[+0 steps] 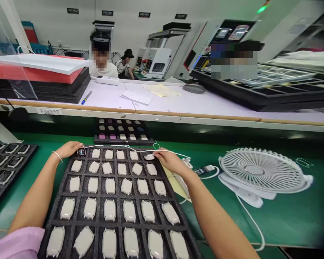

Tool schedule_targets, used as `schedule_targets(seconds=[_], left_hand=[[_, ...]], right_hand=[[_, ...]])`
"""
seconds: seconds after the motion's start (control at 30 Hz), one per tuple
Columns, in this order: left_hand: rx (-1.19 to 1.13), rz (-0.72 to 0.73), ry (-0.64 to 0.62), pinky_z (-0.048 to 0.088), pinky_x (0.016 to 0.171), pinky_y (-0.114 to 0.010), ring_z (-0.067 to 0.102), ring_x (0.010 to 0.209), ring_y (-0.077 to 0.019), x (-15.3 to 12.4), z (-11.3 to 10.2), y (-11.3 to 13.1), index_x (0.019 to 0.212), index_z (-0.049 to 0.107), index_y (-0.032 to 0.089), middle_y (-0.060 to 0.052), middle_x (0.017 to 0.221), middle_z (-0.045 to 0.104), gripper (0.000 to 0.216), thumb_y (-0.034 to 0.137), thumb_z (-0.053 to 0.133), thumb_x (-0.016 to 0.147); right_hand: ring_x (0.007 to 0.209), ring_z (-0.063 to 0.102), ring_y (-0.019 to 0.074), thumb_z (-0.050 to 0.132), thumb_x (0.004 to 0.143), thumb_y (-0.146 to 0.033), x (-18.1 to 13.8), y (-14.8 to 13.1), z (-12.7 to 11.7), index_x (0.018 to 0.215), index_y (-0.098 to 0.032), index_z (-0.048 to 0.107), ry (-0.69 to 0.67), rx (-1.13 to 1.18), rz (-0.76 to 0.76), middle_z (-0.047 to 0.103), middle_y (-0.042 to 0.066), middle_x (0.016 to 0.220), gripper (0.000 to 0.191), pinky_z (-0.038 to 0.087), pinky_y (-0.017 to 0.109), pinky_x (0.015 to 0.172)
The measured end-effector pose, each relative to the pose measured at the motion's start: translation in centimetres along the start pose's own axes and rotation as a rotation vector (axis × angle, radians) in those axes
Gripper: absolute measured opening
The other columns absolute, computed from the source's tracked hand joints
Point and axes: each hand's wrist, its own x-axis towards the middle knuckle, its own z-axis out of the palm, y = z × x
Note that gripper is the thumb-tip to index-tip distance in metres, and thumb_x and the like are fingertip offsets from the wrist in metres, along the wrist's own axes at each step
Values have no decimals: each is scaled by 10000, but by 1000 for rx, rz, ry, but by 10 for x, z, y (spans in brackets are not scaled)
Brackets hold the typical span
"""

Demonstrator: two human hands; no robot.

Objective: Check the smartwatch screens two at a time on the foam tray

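A black foam tray (116, 207) lies in front of me on the green mat, its pockets filled with several white watch bodies lying face down. My left hand (68, 148) is closed on a watch body with a lit dark screen (81, 152) at the tray's far left corner. My right hand (169, 159) pinches a white cable (116, 146) over the white watch body (149, 157) in the far right pocket. The cable runs along the tray's far edge between both hands.
A second black tray (122, 131) with several small parts sits just beyond. Another tray of watches (5, 163) lies at the left. A white desk fan (261, 172) lies on its back at the right, with its cord trailing forward. Two people sit beyond the raised white shelf (178, 104).
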Motion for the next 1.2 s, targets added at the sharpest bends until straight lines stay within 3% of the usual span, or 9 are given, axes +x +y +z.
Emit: schedule_targets(seconds=[0.2,0.47,0.77,1.2], left_hand=[[0,-20,-62,528,835,-370,677,893,-305,9,-3,-3,812,737,197,-94,903,769,705,824,431,710],[-32,-24,-158,513,937,-347,676,1047,-306,13,-3,-7,985,770,212,-61,1076,775,708,790,455,723],[-38,-36,-144,536,886,-350,696,992,-310,15,-4,-7,930,785,219,-61,1009,787,684,792,488,703],[6,-49,-133,532,867,-342,678,975,-310,18,-4,-8,885,771,214,-69,980,777,789,892,442,650]], right_hand=[[970,665,236,408,944,-118,21,-6,6,1163,-159,701,-43,-63,86,706,134,1099,368,477,305,848],[1009,645,203,430,944,-136,15,-24,2,1188,-223,701,-93,-128,170,654,92,1152,375,443,269,861],[1006,649,260,386,958,-119,7,-41,-1,1079,-152,720,-62,-227,259,665,159,1147,357,409,331,853],[983,638,247,382,966,-133,6,-43,-3,1031,-161,713,-47,-257,260,686,140,1134,338,371,311,780]])
